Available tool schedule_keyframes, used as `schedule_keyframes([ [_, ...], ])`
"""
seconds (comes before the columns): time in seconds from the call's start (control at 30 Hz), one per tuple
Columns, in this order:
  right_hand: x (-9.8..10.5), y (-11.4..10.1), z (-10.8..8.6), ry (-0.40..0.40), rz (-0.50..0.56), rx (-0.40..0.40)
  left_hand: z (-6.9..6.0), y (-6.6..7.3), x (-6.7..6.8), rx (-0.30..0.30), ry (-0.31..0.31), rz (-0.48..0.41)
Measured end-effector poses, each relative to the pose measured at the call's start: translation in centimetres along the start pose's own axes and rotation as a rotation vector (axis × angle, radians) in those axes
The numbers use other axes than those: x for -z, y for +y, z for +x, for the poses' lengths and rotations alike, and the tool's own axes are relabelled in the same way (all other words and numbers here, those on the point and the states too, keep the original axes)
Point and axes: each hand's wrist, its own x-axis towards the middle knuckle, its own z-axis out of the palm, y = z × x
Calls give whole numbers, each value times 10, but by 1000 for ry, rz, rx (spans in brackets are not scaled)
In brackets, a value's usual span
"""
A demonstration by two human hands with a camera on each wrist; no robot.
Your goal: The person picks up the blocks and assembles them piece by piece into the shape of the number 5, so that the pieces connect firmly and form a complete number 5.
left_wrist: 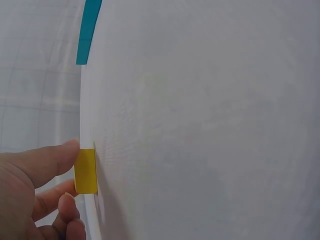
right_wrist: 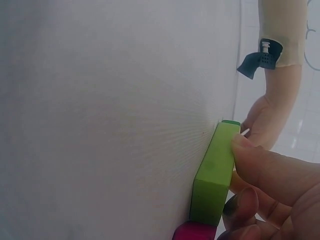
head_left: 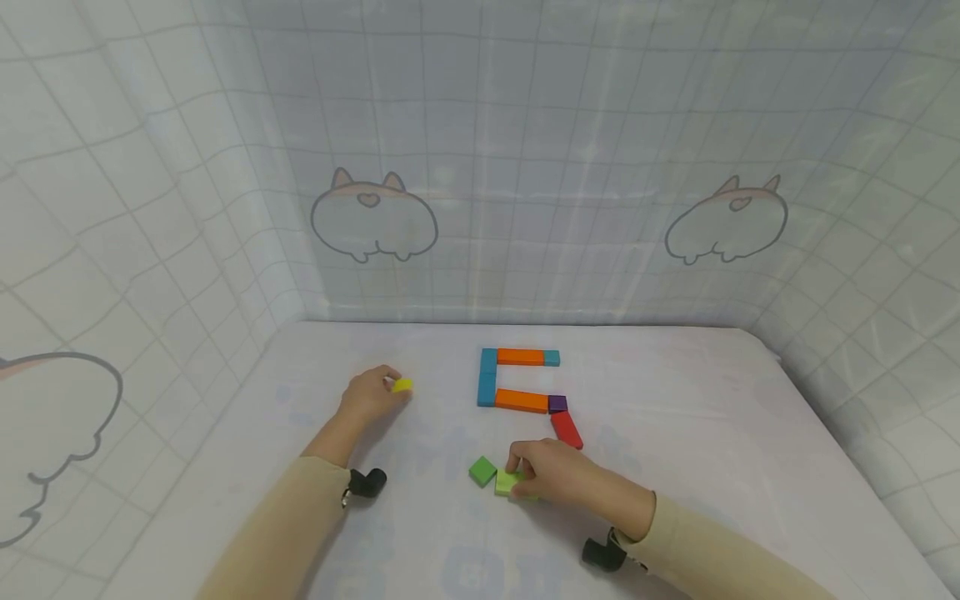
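My left hand [head_left: 369, 397] pinches a small yellow block [left_wrist: 85, 171] between thumb and fingers, just over or on the white surface left of the other blocks. With the thumb and fingers of my right hand [head_left: 558, 472], I grip a long light green block [right_wrist: 214, 167] low at the surface. Its left end lies close to a darker green block [head_left: 483, 472], turned cornerwise. Beyond the right hand a red block [head_left: 567, 430] lies slanted below a small purple block [head_left: 557, 404]. The right fingers partly cover the light green block in the head view.
Blue blocks [head_left: 487, 377] form an upright line, with an upper orange block [head_left: 521, 357] and a lower orange block [head_left: 521, 401] running right from it. A teal block [head_left: 552, 358] ends the upper row. Gridded white sheeting [head_left: 555, 167] encloses the back and sides.
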Motion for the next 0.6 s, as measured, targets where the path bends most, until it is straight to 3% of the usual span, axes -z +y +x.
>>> schedule_keyframes([
  [0.37,0,0,0,2,4,0,1,2,-11,-83,-42,24],
  [0.6,0,-2,-1,1,10,-3,-8,13,-16,-116,-105,35],
])
